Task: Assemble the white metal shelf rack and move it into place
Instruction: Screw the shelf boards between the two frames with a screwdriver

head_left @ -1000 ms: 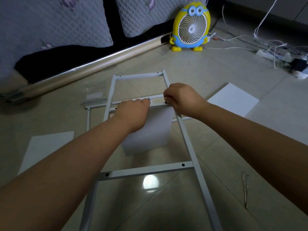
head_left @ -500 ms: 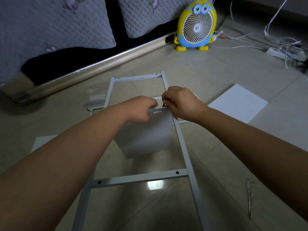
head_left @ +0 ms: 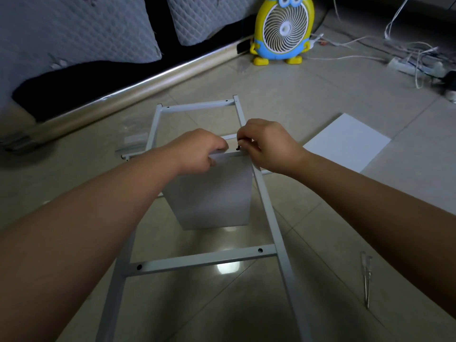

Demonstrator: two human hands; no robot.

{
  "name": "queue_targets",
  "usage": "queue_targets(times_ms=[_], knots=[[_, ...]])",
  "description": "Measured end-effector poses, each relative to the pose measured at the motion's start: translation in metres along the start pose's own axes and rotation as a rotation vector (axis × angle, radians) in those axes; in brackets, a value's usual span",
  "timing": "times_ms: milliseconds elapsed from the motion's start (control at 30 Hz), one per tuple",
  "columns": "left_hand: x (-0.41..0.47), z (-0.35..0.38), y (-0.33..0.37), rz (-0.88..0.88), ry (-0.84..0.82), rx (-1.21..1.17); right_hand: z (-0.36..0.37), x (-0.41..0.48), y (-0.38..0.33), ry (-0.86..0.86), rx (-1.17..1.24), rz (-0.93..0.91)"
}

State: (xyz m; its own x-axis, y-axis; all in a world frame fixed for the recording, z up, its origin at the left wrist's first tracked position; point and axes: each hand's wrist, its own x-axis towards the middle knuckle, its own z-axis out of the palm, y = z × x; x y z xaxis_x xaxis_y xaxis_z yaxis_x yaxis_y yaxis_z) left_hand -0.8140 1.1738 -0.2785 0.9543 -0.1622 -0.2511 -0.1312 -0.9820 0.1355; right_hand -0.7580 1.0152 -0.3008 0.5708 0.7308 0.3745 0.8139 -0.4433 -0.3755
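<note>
A white metal ladder-shaped rack frame (head_left: 270, 218) stands over the tiled floor, with a near cross rail (head_left: 202, 262) and a far one (head_left: 197, 106). A white shelf panel (head_left: 212, 193) hangs edge-on inside the frame. My left hand (head_left: 197, 150) grips the panel's top edge at the middle rail. My right hand (head_left: 269, 144) pinches a small dark screw (head_left: 238, 147) at the right upright, just above the panel's corner.
A screwdriver (head_left: 367, 280) lies on the floor at the right. Another white panel (head_left: 348, 141) lies flat beyond my right arm. A yellow cartoon fan (head_left: 283, 28), a power strip with cables (head_left: 409, 62) and a sofa base (head_left: 138, 90) stand at the back. More frame parts (head_left: 133, 150) lie left.
The view has shifted slightly closer and lower. My left hand slid right along the panel's top edge toward my right hand, which keeps the screw at the same joint.
</note>
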Motion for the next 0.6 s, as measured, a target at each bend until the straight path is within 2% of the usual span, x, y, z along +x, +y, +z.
queue_targets(times_ms=[367, 467, 600], knots=[[-0.005, -0.001, 0.012, -0.028, 0.028, 0.095, -0.009, -0.002, -0.003, -0.084, -0.071, -0.051], [-0.003, -0.001, 0.008, -0.017, 0.006, 0.062, -0.012, -0.005, -0.007, -0.115, -0.100, -0.061], [-0.003, 0.001, 0.002, -0.004, 0.010, -0.037, -0.015, 0.006, -0.010, -0.251, -0.138, -0.013]])
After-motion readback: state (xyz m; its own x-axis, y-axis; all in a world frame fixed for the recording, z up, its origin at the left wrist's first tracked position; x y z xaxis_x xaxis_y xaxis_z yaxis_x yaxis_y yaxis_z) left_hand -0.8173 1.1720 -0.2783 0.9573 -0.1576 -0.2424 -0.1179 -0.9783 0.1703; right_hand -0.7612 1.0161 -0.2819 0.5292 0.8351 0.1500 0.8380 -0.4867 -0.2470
